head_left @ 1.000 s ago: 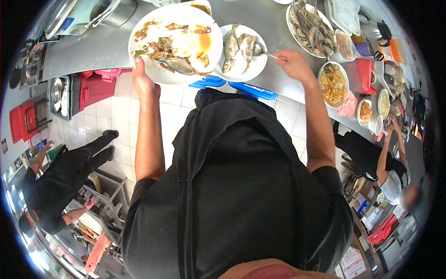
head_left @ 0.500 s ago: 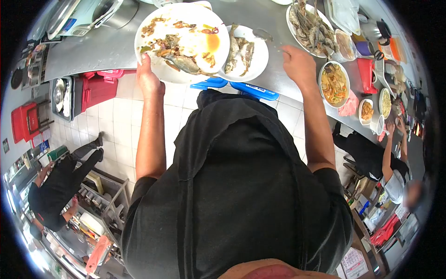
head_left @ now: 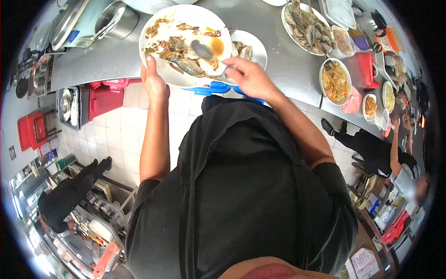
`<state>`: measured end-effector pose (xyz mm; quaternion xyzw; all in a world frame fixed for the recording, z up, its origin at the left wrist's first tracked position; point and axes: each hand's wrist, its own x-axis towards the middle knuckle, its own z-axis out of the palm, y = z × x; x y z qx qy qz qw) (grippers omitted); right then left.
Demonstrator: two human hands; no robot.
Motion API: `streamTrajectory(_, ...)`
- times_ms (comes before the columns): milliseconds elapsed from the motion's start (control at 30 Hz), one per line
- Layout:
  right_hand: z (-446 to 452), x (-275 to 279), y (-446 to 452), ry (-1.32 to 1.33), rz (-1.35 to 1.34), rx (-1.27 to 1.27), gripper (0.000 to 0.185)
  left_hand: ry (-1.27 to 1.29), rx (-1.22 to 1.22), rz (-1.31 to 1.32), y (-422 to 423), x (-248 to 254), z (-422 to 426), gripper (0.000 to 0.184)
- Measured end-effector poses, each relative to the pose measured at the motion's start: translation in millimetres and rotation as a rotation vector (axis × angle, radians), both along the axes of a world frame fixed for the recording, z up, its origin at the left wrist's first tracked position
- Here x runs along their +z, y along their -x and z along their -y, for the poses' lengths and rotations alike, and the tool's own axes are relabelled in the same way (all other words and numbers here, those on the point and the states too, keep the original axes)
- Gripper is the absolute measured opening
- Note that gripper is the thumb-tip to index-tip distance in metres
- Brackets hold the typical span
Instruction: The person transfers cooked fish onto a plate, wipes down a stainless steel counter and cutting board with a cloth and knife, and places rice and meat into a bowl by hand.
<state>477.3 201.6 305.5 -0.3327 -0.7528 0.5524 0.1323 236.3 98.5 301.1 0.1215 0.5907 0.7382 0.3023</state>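
My left hand (head_left: 154, 81) grips the near left rim of a large white plate (head_left: 155, 31), with the thumb on top. On that plate lie a piece of fish (head_left: 186, 66), brown and red scraps and a pool of brown sauce (head_left: 217, 46). My right hand (head_left: 248, 76) is closed on a metal spoon (head_left: 201, 49), whose blurred bowl is over the plate beside the sauce. Whether the spoon touches the food I cannot tell. Partly hidden behind the large plate and my right hand is a smaller white plate (head_left: 260, 52) with fish pieces on it.
A plate of whole fish (head_left: 309, 30) and a bowl of noodle-like food (head_left: 334, 81) stand on the right of the metal counter (head_left: 288, 69). A steel pot (head_left: 118, 23) is at the left. Two other people work nearby, one on each side.
My right hand has swung left with the spoon, from beside the smaller plate to over the large plate. My left hand still holds the large plate, now slightly lower right in view.
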Motion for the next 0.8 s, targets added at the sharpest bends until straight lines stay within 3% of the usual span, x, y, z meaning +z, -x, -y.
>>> streamTrajectory(33,8.5,0.6,6.2,0.076,0.020,0.010,0.030,-0.004,-0.001,-0.001,-1.0,2.5,-0.7,0.045)
streamTrajectory(100,19.9,-8.3,14.5,-0.089,-0.084,0.026,0.034,-0.013,-0.006,-0.001,-3.7,7.6,-1.4,0.045)
streamTrajectory(200,21.2,-0.4,16.0,-0.068,0.087,0.111,0.037,-0.038,-0.039,-0.043,-6.6,12.3,-3.1,0.044)
streamTrajectory(300,26.3,-13.5,16.7,-0.214,-0.059,0.086,0.041,-0.011,-0.049,-0.140,-3.2,11.2,-3.1,0.042)
streamTrajectory(700,55.5,-31.7,31.5,-0.078,-0.150,-0.071,0.047,-0.040,-0.178,-0.301,7.2,8.4,-14.2,0.042)
streamTrajectory(800,63.1,-34.0,31.8,-0.167,-0.111,-0.099,0.052,-0.024,-0.208,-0.293,4.3,12.9,-14.8,0.041)
